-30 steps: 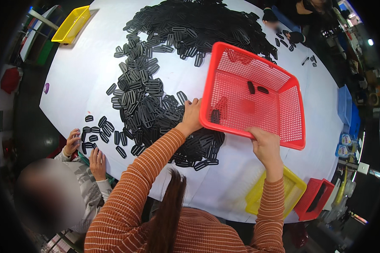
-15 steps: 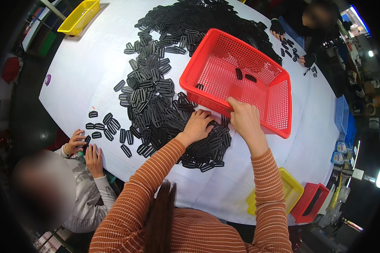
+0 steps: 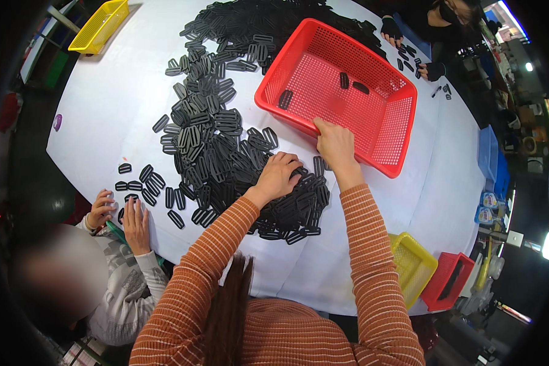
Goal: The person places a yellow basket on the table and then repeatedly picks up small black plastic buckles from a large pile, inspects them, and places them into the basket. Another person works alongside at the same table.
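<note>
My right hand (image 3: 335, 145) is closed on the near rim of a large red mesh basket (image 3: 398, 125), which is tilted on the table. A few black slotted strap buckles (image 3: 360, 88) lie on the basket's floor. My left hand (image 3: 277, 177) rests palm down on the near part of a big buckle pile (image 3: 229, 161), fingers curved and thumb apart. Whether a buckle lies under its fingertips is hidden. Past the basket's left corner, the pile runs on to the far side of the white table (image 3: 128, 116).
At the left, a co-worker's two hands (image 3: 135, 226) are by some loose buckles (image 3: 155, 181). Another person's gloved hands (image 3: 432, 71) work at the far right. Yellow baskets stand far left (image 3: 99, 27) and near right (image 3: 413, 268), beside a small red basket (image 3: 448, 280).
The red basket has moved away from me with my right hand on its rim, uncovering buckles and table beside my left hand. The view has shifted slightly; my left hand stays over the pile.
</note>
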Motion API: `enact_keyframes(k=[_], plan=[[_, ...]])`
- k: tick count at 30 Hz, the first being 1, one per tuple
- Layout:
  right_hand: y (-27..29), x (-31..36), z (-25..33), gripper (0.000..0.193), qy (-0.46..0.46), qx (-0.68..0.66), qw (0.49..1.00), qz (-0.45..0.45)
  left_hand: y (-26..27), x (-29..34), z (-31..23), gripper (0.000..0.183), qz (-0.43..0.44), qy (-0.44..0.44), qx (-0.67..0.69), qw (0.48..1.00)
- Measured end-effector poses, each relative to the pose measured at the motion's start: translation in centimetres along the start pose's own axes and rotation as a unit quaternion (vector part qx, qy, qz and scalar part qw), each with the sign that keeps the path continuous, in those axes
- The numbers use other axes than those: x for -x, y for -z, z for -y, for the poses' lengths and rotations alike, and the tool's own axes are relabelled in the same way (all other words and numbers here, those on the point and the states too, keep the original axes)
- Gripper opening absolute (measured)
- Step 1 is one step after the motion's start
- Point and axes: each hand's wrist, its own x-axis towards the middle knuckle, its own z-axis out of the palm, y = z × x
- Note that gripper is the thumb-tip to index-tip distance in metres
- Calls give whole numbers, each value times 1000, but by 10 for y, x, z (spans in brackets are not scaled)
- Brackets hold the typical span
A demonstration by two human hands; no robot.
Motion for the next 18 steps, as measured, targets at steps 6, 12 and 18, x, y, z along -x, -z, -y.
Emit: enact_keyframes(k=[6, 12, 18], plan=[[2, -7, -5, 27, -2, 15, 1000, 0, -1, 1, -1, 31, -4, 3, -9, 1000], [34, -31, -9, 27, -16, 29, 999, 30, 0, -5, 0, 29, 1, 9, -25, 1000], [15, -18, -19, 29, -15, 29, 999, 10, -15, -38, -21, 36, 1, 20, -96, 995]])
